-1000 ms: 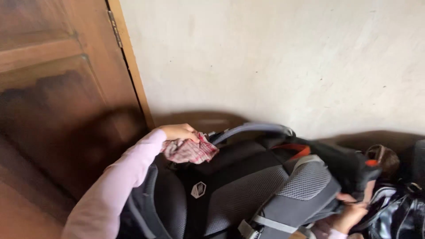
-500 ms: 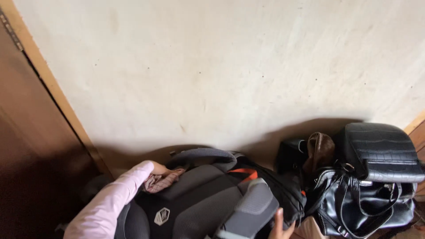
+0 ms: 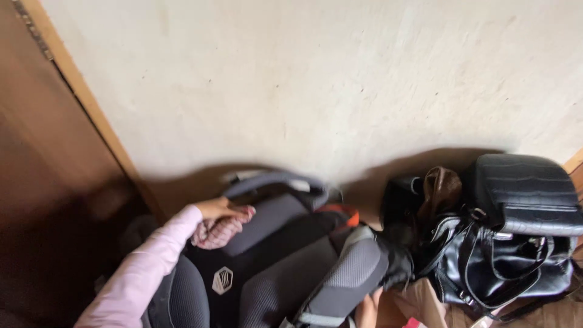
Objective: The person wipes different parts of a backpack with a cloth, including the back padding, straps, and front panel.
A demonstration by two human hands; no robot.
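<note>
Our left hand [image 3: 223, 209] is closed around a bunched red-and-white checked cloth [image 3: 215, 232], fingers curled over its top, pressing it against the upper left edge of the grey-and-black backpack [image 3: 285, 255]. The cloth sits at the pack's top, just left of the grey carry handle [image 3: 276, 181], and touches the padded back panel. The pink sleeve [image 3: 146, 273] runs down to the near left. Our right hand [image 3: 366, 308] shows only as a sliver at the near edge below the grey shoulder strap [image 3: 346, 273]; we cannot tell whether it is spread or gripping.

To the right, a black leather handbag [image 3: 516, 255] and a brown pouch [image 3: 440, 191] lean against the wall [image 3: 316, 79]; a wooden door [image 3: 48, 164] stands at left.

Risk assessment: the cloth is only loosely bunched, so it could slip down between pack and door. The pack leans unsupported and could tip right onto the handbag.
</note>
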